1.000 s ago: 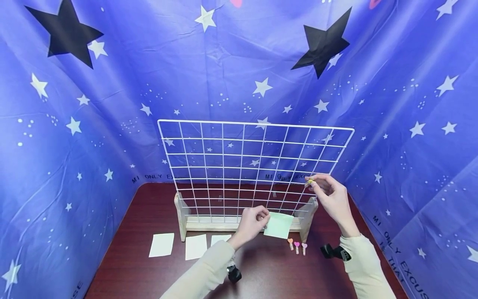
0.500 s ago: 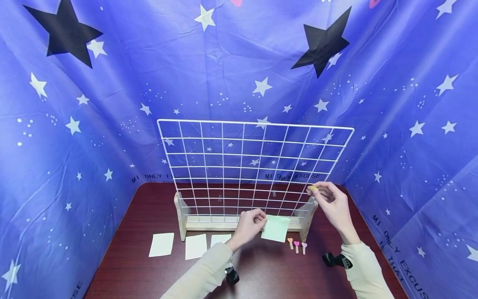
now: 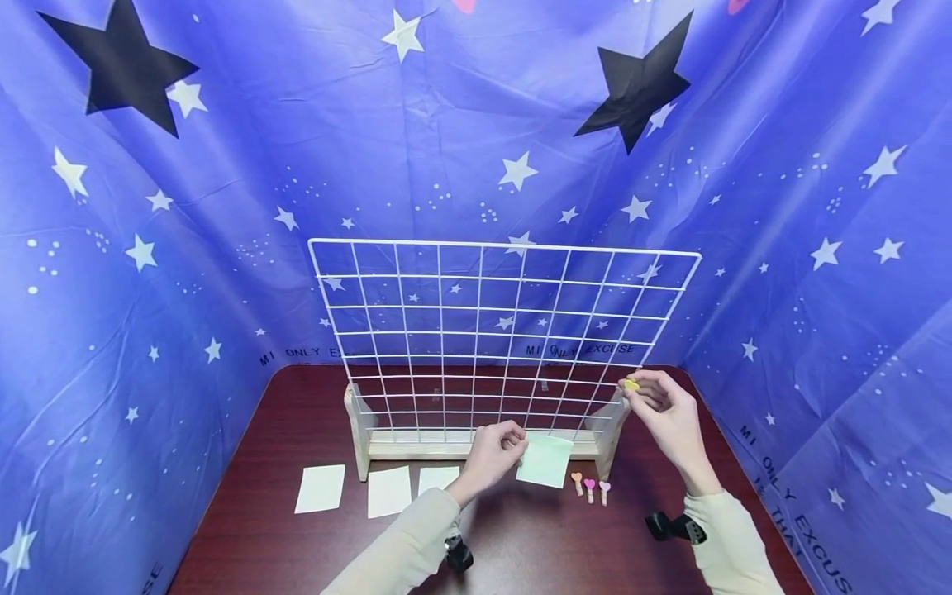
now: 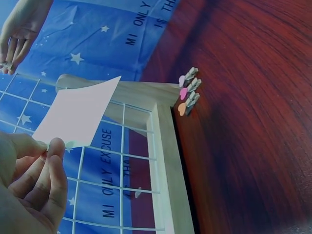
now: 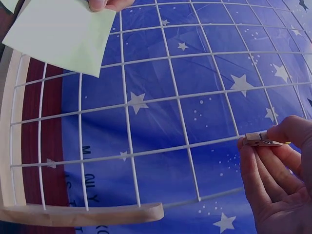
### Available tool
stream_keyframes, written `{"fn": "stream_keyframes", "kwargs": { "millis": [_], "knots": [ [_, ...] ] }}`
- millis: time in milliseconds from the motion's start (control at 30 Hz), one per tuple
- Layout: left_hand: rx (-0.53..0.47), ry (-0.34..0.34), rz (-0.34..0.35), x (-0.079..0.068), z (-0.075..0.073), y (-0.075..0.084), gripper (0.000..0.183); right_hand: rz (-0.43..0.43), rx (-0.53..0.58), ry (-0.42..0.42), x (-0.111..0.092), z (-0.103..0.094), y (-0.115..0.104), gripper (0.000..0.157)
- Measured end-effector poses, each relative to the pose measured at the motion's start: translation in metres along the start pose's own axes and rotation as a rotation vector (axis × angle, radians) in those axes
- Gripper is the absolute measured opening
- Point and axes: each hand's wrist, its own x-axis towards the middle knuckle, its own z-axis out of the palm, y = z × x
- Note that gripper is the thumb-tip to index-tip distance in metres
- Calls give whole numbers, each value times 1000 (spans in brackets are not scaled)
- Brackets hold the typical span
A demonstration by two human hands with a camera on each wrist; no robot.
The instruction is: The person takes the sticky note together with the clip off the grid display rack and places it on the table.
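My left hand pinches a pale green paper square by one edge, in front of the lower part of a white wire grid. In the left wrist view the thumb and fingertip meet on the corner of the sheet. My right hand holds a small wooden clothespin with a yellow decoration, near the grid's right edge. The right wrist view shows thumb and fingers pinching this clothespin. Three more heart-topped clothespins, orange, magenta and pale pink, lie on the table.
Three white paper sheets lie on the dark red table: one at the left, another beside it, and a third partly behind the left arm. A wooden stand bears the grid. Blue star-patterned cloth surrounds the table.
My right hand, still holding the clothespin, has moved slightly down and right, away from the grid's wires. My left hand and the green paper have shifted a little down and left.
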Motion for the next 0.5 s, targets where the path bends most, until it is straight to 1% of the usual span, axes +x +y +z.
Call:
{"fn": "stream_keyframes", "kwargs": {
  "millis": [233, 300, 500],
  "knots": [
    [29, 10, 23, -4, -1, -10, 5, 42, -42, 25, -8, -4, 3, 22],
    [19, 11, 29, -5, -1, -13, 6, 50, -48, 24, -11, -5, 5, 22],
    [-38, 3, -2, -10, -2, -19, 6, 58, -67, 14, -17, -7, 9, 23]
  ]
}}
